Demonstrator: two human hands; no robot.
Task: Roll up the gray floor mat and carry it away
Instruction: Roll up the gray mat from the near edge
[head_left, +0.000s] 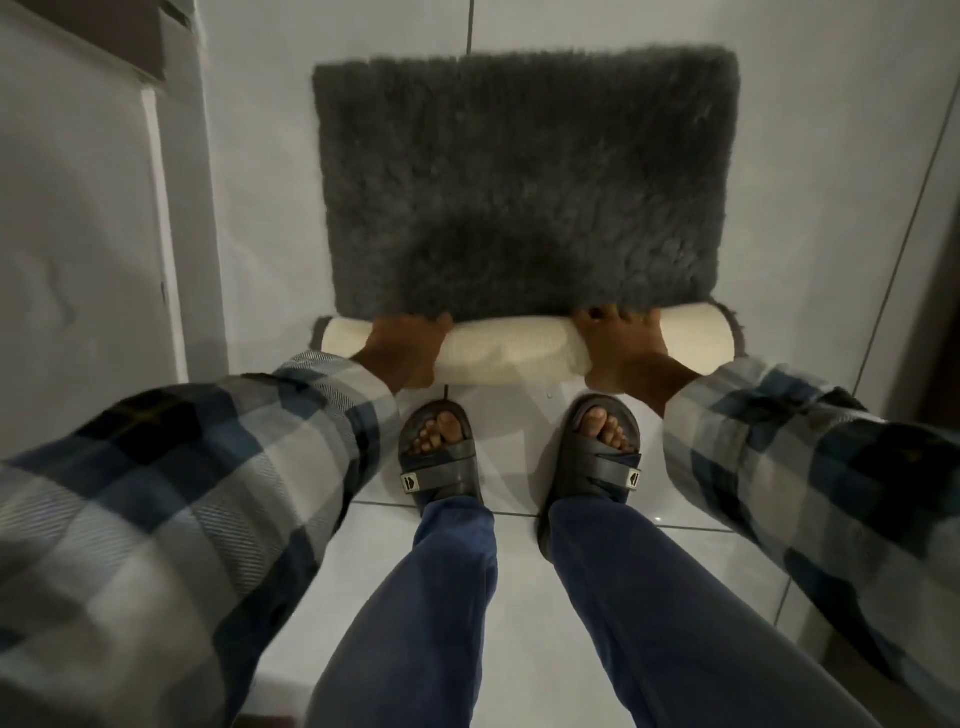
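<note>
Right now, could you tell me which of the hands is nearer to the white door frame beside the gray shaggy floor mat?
Left. The left hand grips the mat's rolled end on the side of the white door frame; the right hand grips the roll's far side.

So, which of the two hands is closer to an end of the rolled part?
The right hand; the left hand sits further in from its end of the cream roll.

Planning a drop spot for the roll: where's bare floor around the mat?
Bare white tile floor lies between the shaggy gray floor mat and the white door on the left, and on the mat's right up to the grout line. Crowded at the near edge: left hand, right hand and both dark slide sandals.
</note>
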